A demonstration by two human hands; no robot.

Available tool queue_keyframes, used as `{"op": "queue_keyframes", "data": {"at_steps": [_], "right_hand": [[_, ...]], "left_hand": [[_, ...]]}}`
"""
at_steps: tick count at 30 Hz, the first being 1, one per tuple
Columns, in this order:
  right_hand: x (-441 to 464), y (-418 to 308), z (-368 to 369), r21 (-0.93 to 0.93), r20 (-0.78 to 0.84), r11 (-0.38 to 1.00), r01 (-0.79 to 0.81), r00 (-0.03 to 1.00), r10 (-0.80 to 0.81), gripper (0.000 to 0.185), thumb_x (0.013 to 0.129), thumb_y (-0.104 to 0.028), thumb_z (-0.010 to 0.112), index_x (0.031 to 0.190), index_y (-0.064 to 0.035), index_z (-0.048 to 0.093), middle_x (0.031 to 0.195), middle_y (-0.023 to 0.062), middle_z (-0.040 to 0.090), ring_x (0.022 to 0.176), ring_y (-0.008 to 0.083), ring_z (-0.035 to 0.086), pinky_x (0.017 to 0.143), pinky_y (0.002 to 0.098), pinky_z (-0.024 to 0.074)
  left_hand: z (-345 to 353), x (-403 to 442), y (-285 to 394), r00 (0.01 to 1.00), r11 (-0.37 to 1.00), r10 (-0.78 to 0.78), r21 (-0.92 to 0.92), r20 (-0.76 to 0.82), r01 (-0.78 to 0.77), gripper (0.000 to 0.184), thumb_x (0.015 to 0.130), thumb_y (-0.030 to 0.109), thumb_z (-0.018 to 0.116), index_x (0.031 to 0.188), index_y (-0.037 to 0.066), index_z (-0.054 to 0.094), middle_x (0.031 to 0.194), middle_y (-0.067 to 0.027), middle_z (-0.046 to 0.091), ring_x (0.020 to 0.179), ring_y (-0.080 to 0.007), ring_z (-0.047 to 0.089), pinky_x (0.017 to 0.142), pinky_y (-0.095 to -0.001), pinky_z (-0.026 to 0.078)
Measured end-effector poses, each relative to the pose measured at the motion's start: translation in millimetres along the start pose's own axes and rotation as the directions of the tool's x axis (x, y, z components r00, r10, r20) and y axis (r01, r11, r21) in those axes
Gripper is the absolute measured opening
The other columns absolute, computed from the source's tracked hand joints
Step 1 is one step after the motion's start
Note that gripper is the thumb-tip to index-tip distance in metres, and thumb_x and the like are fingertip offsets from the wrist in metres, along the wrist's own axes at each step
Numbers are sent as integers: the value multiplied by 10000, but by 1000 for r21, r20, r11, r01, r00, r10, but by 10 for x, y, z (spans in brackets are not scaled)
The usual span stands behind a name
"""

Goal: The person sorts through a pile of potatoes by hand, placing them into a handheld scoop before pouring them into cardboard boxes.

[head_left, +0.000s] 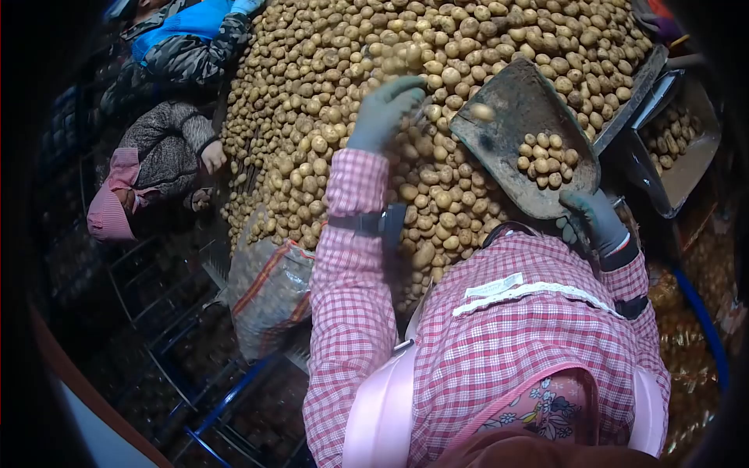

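My left hand [384, 114], in a grey-green glove, is over the potato heap [312, 86], left of the scoop. Its fingers are stretched out and partly smeared by motion; no potato shows in it. A worn metal scoop [488, 144] rests tilted against the heap, with a cluster of small potatoes [548, 160] near its lower end. One blurred potato [482, 111] is over the scoop's upper left part. At the scoop's near edge, my gloved right hand [594, 220] grips it, thumb on the rim, some fingers hidden beneath.
A second scoop-like container [683, 168] with potatoes stands at the right, beside a board edge [632, 101]. A filled mesh sack [265, 292] stands at the lower left. Two people [168, 148] work along the heap's left side, one hand touching its edge. Blue-framed crates [226, 402] lie below.
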State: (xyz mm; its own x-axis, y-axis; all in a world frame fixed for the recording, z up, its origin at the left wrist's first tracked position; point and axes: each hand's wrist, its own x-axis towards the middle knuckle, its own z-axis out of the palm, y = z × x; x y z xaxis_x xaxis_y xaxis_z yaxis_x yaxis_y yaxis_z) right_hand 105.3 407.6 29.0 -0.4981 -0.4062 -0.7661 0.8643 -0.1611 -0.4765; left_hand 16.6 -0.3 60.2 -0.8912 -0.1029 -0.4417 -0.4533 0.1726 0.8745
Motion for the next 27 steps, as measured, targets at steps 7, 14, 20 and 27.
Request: {"op": "queue_keyframes", "data": {"at_steps": [7, 14, 20, 27], "right_hand": [[-25, -36, 8, 16, -8, 999, -45, 999, 45, 263, 983, -180, 660, 1064, 70, 667, 681, 123, 702, 460, 196, 660, 406, 278, 552], [-19, 10, -38, 14, 42, 1000, -28, 999, 27, 269, 985, -188, 660, 1060, 70, 667, 688, 123, 706, 464, 195, 661, 404, 279, 549], [-18, 96, -78, 27, 33, 1000, 15, 999, -16, 259, 978, -186, 662, 1056, 61, 678, 683, 116, 703, 463, 191, 656, 404, 278, 546], [-7, 163, -192, 28, 22, 999, -18, 1000, 17, 270, 975, -195, 671, 1068, 58, 680, 688, 117, 707, 461, 198, 656, 406, 283, 548]], "left_hand": [[150, 600, -514, 941, 278, 291, 956, -173, 90, 281, 883, 233, 783, 1141, 139, 723, 1201, -162, 628, 1131, -339, 648, 964, -449, 555], [166, 614, -390, 988, 189, 65, 974, -140, 125, 452, 906, 353, 722, 1295, 150, 613, 1337, -167, 585, 1220, -369, 620, 1005, -478, 526], [185, 792, -535, 988, 107, 2, 983, -153, 152, 461, 923, 366, 702, 1314, 138, 617, 1335, -168, 625, 1260, -332, 620, 1028, -450, 522], [233, 674, -577, 993, 188, -23, 975, -118, 121, 540, 883, 355, 758, 1342, 122, 594, 1367, -174, 606, 1268, -342, 618, 1052, -459, 509]]}}
